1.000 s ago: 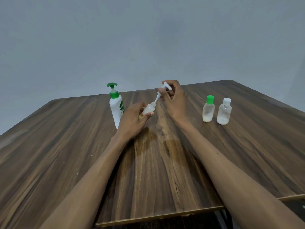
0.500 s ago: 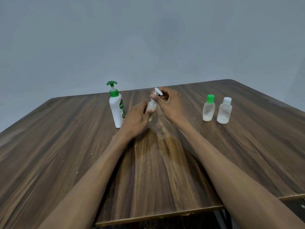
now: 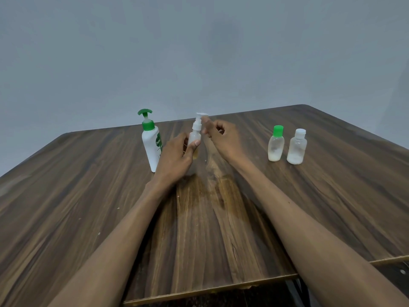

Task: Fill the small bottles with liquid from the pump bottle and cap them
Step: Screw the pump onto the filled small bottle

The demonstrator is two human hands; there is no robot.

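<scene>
Head view: left hand [image 3: 174,156] wraps its fingers and thumb round the small spray bottle [image 3: 194,138], upright at table centre, likely to steady it while the top is seated. Right hand [image 3: 221,138] sits just right of the white pump top [image 3: 200,120], fingers curled; whether the fingertips pinch the nozzle I cannot tell. Pump bottle [image 3: 151,147] stands just left, within easy reach for filling. Green-capped bottle [image 3: 276,146] and white-capped bottle [image 3: 297,147] stand together on the right of the table [image 3: 88,196], capped, part filled, apparently set aside as done.

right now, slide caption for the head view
Left hand grips a small pump-top bottle; right hand at its pump head.
</scene>
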